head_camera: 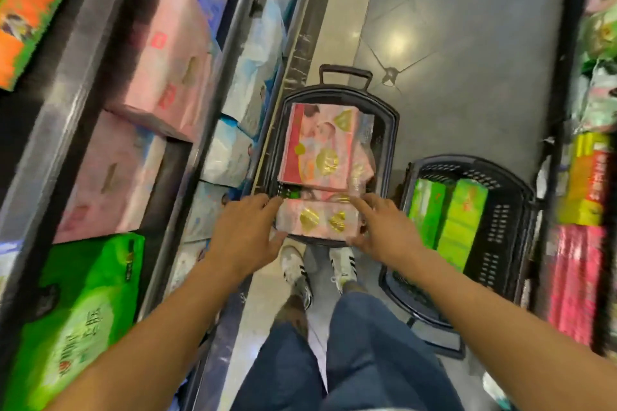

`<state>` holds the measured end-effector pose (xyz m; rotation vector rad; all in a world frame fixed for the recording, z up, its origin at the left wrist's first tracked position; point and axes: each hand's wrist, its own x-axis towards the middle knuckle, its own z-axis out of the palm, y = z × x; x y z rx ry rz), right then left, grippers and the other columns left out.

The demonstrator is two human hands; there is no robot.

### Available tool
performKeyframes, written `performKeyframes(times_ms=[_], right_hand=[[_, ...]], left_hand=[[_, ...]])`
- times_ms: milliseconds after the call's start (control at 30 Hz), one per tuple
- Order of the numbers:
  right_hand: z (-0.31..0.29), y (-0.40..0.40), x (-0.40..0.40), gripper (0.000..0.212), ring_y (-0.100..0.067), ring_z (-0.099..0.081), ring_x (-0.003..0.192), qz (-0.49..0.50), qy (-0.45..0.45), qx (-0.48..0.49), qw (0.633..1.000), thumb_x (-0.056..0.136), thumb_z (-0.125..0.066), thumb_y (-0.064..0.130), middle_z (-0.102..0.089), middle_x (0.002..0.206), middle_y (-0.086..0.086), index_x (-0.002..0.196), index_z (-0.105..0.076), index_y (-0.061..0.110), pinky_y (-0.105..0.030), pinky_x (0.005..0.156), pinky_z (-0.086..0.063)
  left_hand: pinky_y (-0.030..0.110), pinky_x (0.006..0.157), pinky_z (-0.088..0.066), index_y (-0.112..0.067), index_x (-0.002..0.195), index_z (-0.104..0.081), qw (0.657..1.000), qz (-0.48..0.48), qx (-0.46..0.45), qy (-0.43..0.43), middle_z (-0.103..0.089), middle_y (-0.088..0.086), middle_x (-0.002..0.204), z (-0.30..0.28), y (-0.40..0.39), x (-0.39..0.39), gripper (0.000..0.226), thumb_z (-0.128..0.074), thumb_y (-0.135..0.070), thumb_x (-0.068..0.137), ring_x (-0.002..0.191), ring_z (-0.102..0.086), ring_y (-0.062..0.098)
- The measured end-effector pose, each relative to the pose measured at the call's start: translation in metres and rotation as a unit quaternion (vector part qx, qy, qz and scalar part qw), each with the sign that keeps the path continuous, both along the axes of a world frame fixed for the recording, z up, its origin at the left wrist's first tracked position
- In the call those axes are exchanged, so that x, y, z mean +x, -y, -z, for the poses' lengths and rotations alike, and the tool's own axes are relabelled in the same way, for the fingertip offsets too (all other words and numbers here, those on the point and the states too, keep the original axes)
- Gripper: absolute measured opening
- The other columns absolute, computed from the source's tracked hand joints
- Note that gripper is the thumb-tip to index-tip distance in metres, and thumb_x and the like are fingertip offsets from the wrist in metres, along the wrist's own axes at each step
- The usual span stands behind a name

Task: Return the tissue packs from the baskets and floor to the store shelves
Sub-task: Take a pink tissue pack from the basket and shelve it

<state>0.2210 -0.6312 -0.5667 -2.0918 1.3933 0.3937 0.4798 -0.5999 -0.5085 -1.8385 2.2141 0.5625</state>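
Head view: left hand (245, 230) and right hand (384, 228), fingers spread, flanking pink tissue pack (317, 219) at near end of dark basket (389, 130), perhaps touching; larger pink pack (319, 147) beyond.

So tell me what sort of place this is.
Most likely a shop aisle: stocked shelves of boxed tissue goods on both sides, and two shopping baskets with packs on the tiled floor.

Blurred Chinese characters on the green pack (78, 320) left of the left hand (245, 230); none legible, nor elsewhere.
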Motion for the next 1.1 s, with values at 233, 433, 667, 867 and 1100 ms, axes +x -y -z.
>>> performKeyframes(times_ms=[233,433,667,867,1100], right_hand=[[0.147,-0.025,0.008,0.119,-0.041,-0.028,0.14,0.05,-0.035,0.046,0.997,0.072,-0.081,0.051,-0.008,0.163,-0.013,0.157,0.0,0.032,-0.051,0.099,-0.046],[0.216,-0.04,0.011,0.111,-0.045,-0.04,0.128,0.069,-0.002,-0.004,0.998,0.078,-0.079,0.025,-0.003,0.162,-0.015,0.154,0.0,0.037,-0.048,0.079,-0.055],[0.193,-0.024,0.006,0.083,-0.031,-0.053,0.115,0.104,0.108,-0.075,0.986,0.077,-0.074,0.034,-0.038,0.146,-0.003,0.15,-0.034,0.033,-0.041,0.077,-0.056],[0.054,0.024,0.0,0.098,-0.025,-0.049,0.123,0.074,0.192,-0.004,0.978,0.054,-0.074,0.046,-0.045,0.133,-0.004,0.146,-0.043,0.034,-0.038,0.106,-0.042],[-0.139,0.105,0.026,0.09,0.0,-0.054,0.104,0.072,0.252,-0.016,0.965,0.038,-0.073,0.053,-0.057,0.124,0.005,0.126,-0.06,0.045,0.004,0.08,-0.033]], left_hand=[[0.052,0.087,-0.05,-0.018,0.14,-0.043,0.998,0.051,0.036,-0.012,-0.05,0.015,0.138,0.19,0.001,0.003,0.093,-0.084,-0.049,0.062,0.126,-0.047,0.039],[0.047,0.08,-0.049,-0.031,0.154,-0.007,0.995,-0.005,0.097,-0.027,-0.007,0.011,0.162,0.271,-0.016,0.012,0.114,-0.085,-0.033,0.071,0.128,-0.042,0.039],[0.035,0.063,-0.04,-0.021,0.147,-0.026,0.989,-0.057,0.066,-0.121,-0.022,0.007,0.143,0.261,0.0,0.021,0.092,-0.076,-0.009,0.071,0.095,-0.056,0.035],[0.039,0.069,-0.051,-0.026,0.148,-0.028,0.984,-0.024,0.073,-0.16,-0.025,-0.002,0.137,0.108,0.028,0.05,0.103,-0.084,-0.031,0.062,0.09,-0.056,0.026],[0.024,0.103,-0.035,-0.029,0.154,-0.019,0.953,-0.074,-0.013,-0.292,-0.035,-0.001,0.146,-0.055,0.066,0.099,0.118,-0.086,-0.038,0.057,0.124,-0.041,0.007]])
